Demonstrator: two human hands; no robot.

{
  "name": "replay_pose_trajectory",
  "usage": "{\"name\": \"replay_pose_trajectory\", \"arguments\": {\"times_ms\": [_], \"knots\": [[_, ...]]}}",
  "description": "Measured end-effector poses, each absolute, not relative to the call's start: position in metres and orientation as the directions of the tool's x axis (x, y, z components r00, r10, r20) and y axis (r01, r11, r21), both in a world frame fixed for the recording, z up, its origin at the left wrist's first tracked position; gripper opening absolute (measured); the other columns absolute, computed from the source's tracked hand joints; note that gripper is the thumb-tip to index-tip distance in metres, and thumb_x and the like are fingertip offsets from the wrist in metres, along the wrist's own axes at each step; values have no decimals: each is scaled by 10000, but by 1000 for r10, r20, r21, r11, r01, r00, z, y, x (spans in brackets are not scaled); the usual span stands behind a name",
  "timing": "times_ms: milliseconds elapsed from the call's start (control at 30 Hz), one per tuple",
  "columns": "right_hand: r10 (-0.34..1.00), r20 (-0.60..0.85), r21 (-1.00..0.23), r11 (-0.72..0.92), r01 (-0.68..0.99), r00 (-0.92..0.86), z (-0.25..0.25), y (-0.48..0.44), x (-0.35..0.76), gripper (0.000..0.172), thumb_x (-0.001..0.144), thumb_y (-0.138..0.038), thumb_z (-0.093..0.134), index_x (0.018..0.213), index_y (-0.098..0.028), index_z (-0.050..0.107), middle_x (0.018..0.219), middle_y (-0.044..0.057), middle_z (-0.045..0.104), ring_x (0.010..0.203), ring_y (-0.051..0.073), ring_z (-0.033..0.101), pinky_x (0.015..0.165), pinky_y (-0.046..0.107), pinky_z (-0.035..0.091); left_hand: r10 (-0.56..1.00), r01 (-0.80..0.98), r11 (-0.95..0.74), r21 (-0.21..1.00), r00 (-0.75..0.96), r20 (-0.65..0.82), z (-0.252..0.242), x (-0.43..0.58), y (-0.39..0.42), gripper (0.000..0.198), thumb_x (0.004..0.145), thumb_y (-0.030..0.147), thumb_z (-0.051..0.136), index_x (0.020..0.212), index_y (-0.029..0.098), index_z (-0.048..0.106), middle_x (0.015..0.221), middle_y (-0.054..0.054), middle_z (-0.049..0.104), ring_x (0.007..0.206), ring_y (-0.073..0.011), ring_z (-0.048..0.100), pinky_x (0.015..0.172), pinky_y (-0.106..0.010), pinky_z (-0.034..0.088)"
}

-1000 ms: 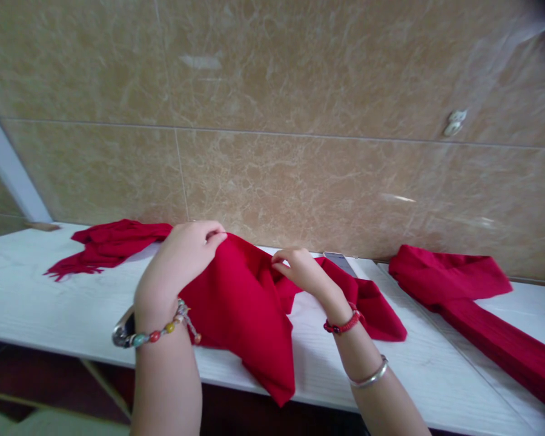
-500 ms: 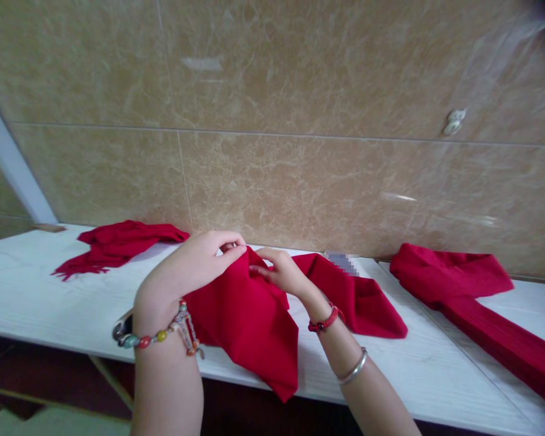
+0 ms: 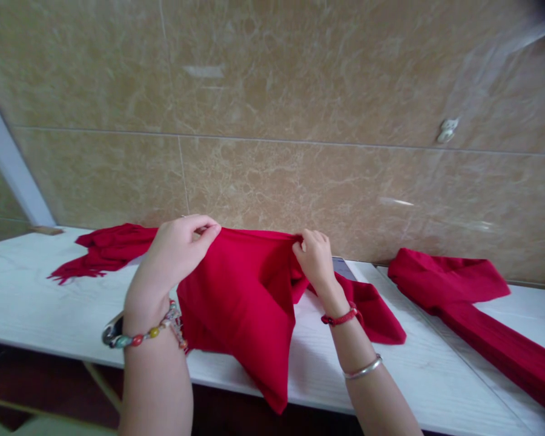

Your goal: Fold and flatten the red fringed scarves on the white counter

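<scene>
A red scarf (image 3: pixel 243 297) is held up over the white table (image 3: pixel 36 303), its lower corner hanging past the front edge. My left hand (image 3: pixel 177 251) pinches the scarf's top edge at the left. My right hand (image 3: pixel 315 257) grips the same edge at the right, so the cloth is stretched between them. Both hands are closed on the fabric. The scarf's fringed end (image 3: pixel 100 251) trails off to the left on the table, and another part (image 3: pixel 367 309) lies to the right behind my right wrist.
A second red scarf (image 3: pixel 472 309) lies folded along the table's right side. A phone (image 3: pixel 344 267) peeks out behind my right hand. A tan tiled wall (image 3: pixel 272 121) rises directly behind the table, with a small white fitting (image 3: pixel 445 130) on it.
My hands were close together on the scarf half a second ago; my right hand has moved right, taking a new grip, and the top edge is now pulled taut between both hands.
</scene>
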State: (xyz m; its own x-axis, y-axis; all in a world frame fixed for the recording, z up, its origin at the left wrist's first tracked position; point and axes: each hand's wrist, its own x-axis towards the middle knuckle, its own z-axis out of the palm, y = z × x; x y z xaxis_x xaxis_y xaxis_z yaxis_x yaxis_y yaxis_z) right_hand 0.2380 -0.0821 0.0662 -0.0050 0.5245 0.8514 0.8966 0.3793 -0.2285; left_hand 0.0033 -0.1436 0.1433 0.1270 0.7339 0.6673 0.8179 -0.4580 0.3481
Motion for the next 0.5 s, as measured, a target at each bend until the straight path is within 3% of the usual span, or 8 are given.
{"name": "replay_pose_trajectory", "arguments": {"times_ms": [100, 200, 333, 433, 500], "knots": [[347, 925, -254, 272, 928, 151, 72, -89, 252, 243, 670, -78, 379, 772, -181, 573, 758, 73, 622, 818, 221, 543, 859, 398, 355, 695, 785, -514, 346, 145, 704, 145, 12, -150, 283, 784, 366, 409, 779, 191, 631, 851, -18, 678, 821, -186, 599, 752, -252, 438], [312, 913, -345, 244, 906, 264, 78, -93, 286, 320, 615, -64, 361, 809, -178, 588, 785, 70, 632, 837, 224, 556, 817, 384, 390, 647, 796, -498, 342, 79, 759, 148, 11, -156, 290, 791, 364, 395, 780, 190, 627, 844, -17, 671, 817, -184, 596, 746, -260, 438], [548, 799, -431, 231, 873, 249, 76, -90, 329, 367, 589, -58, 391, 843, -166, 634, 831, 65, 673, 806, 198, 602, 728, 294, 437, 664, 881, -327, 341, -43, 746, 143, -6, -138, 290, 801, 319, 376, 789, 183, 633, 850, -40, 674, 803, -193, 602, 723, -270, 430], [814, 578, -304, 150, 941, 57, 63, -82, 331, 301, 615, -52, 445, 775, -166, 673, 794, 80, 693, 776, 200, 621, 694, 269, 436, 808, 949, -99, 300, -99, 581, 126, -20, -103, 298, 797, 259, 366, 800, 165, 649, 863, -87, 683, 813, -227, 613, 674, -275, 424], [919, 388, -197, 152, 969, -65, 55, -77, 320, 260, 624, -49, 483, 730, -171, 688, 776, 89, 699, 758, 201, 630, 679, 261, 433, 879, 969, -40, 245, -83, 469, 110, -26, -78, 299, 786, 222, 367, 795, 173, 662, 887, -92, 688, 850, -232, 617, 674, -258, 417]]}}
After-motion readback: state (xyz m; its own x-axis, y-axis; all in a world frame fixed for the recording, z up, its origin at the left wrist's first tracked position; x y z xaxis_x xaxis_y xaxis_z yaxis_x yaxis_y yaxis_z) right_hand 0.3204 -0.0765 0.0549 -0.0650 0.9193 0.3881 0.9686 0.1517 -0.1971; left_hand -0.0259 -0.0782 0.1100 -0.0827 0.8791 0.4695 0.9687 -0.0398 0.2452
